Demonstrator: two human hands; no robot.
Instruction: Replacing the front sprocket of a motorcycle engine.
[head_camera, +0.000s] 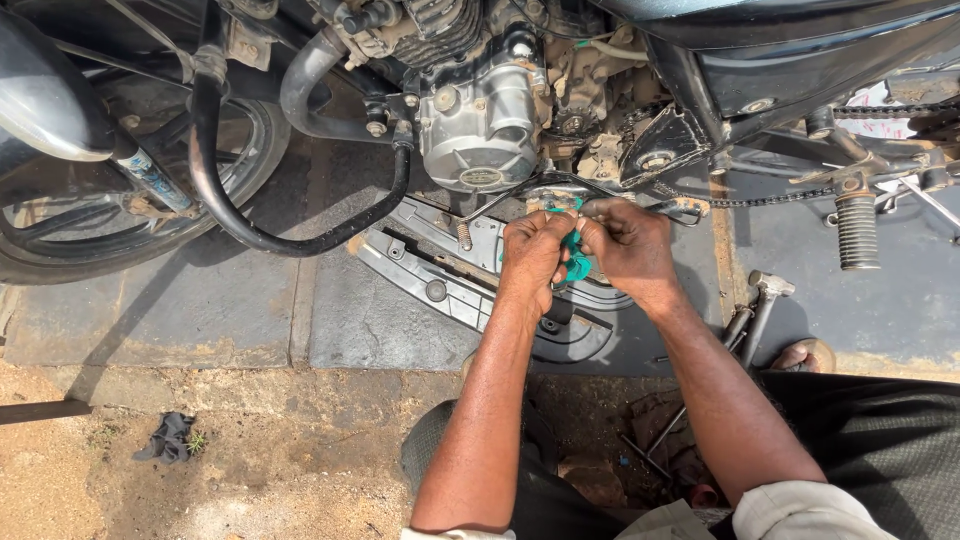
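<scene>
My left hand (533, 252) and my right hand (626, 245) meet just below the motorcycle engine (478, 130). Both are closed on a small green piece (577, 257) held between them, pressed against a bent metal rod (520, 190) under the engine case. What the green piece is I cannot make out; most of it is hidden by my fingers. A loose drive chain (745, 202) hangs to the right of my hands.
A grey chain cover (440, 290) lies on the paving under my hands. A hammer (765, 300) lies to the right. The front wheel (120, 200) and black crash guard (240, 230) are at left, a footpeg (857, 232) at right, a dark rag (168, 437) on the dirt.
</scene>
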